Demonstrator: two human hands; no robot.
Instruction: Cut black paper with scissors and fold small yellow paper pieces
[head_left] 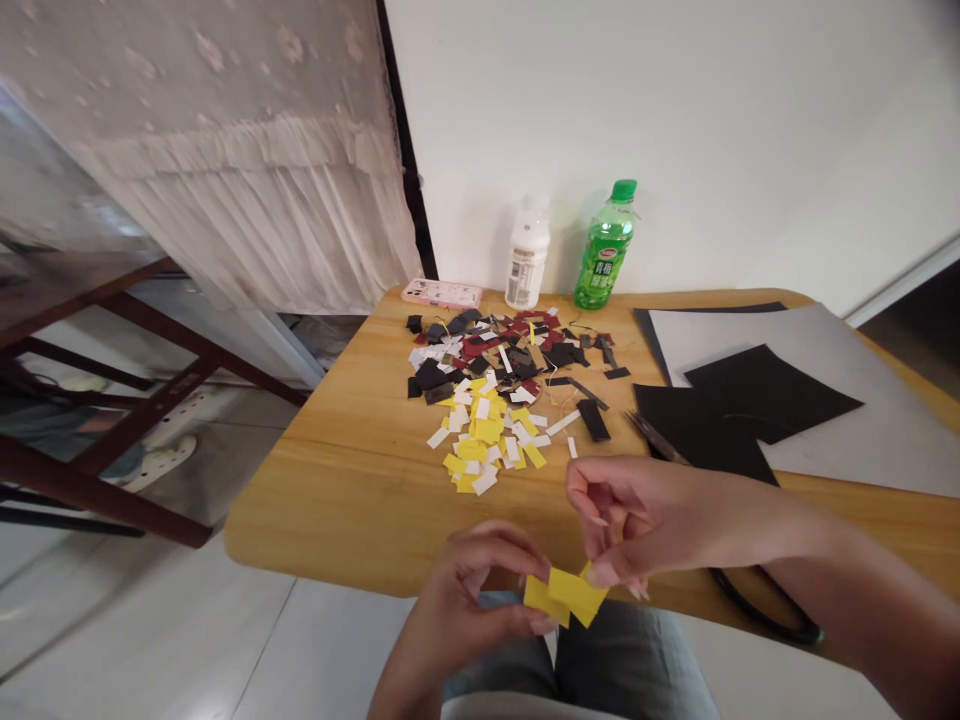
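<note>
Honey-toned wooden table [315, 510] stands against a white wall [750, 120], carrying a green drink bottle [606, 250], a white bottle [528, 262], a pink phone [441, 293], black card sheets [750, 410] on grey board [862, 400], and a heap of cut paper scraps [487, 390]. Black-handled scissors [795, 632] lie at the near edge. Just off that edge, the left hand [465, 590] pinches a yellow paper piece [574, 595] between thumb and fingers, while the right hand [660, 520] pinches its upper corner. It looks light and flimsy, so fingertip holds at its edges seem best.

Open counter [337, 510] separates the left hand [465, 600] and right hand [645, 520] from the paper scraps [480, 400]. Black card [720, 420] and scissors [765, 610] crowd the right.
</note>
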